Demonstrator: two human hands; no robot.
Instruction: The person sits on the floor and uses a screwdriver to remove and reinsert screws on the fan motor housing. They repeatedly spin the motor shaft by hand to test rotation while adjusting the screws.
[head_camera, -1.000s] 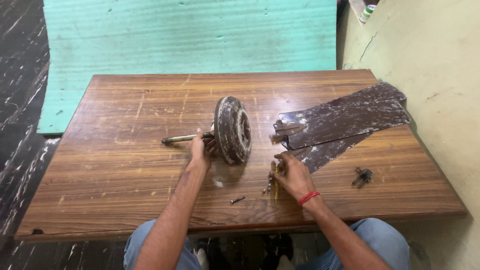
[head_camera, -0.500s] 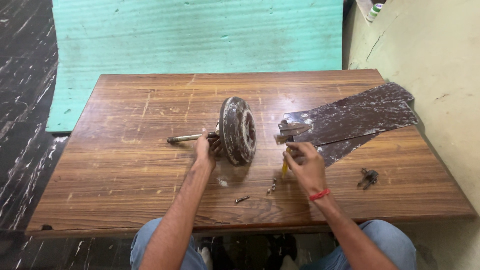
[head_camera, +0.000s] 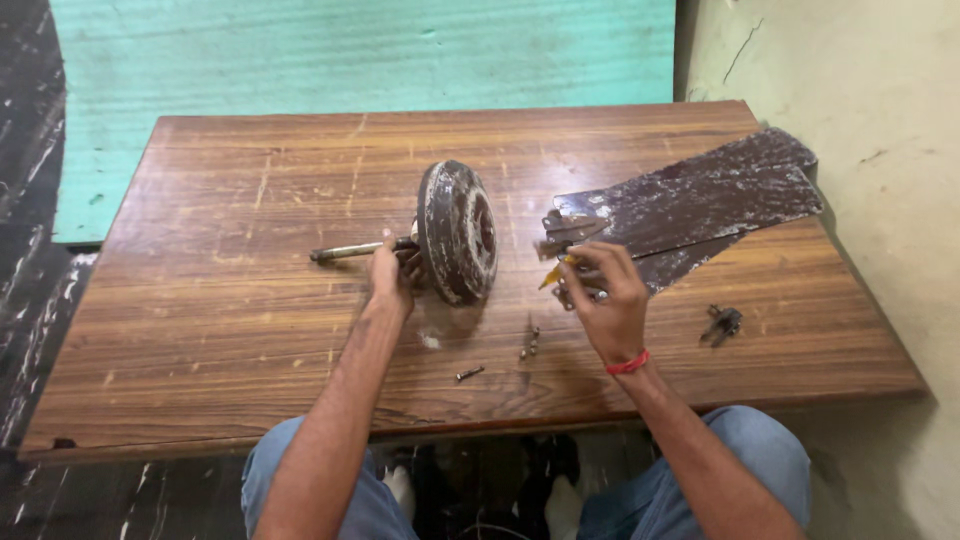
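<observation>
Yellow-handled and slim, a small tool (head_camera: 556, 272) is pinched in the fingers of the right hand (head_camera: 605, 300), raised just in front of the dark, paint-flecked fan blades (head_camera: 700, 205) lying across the tabletop (head_camera: 230, 300). Left hand (head_camera: 390, 275) is clenched on the shaft (head_camera: 350, 250) beside the round, worn motor housing (head_camera: 457, 232), standing on edge mid-tabletop. Loose screws (head_camera: 528, 342) lie near the front edge; a small dark bracket (head_camera: 722, 324) sits apart.

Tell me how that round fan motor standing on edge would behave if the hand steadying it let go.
The fan motor stands on its rim, so it would probably roll or tip flat once the left hand lets go. Its thick metal-looking body suggests it is heavy for its size. The shaft sticking out sideways may make any roll curve.
</observation>
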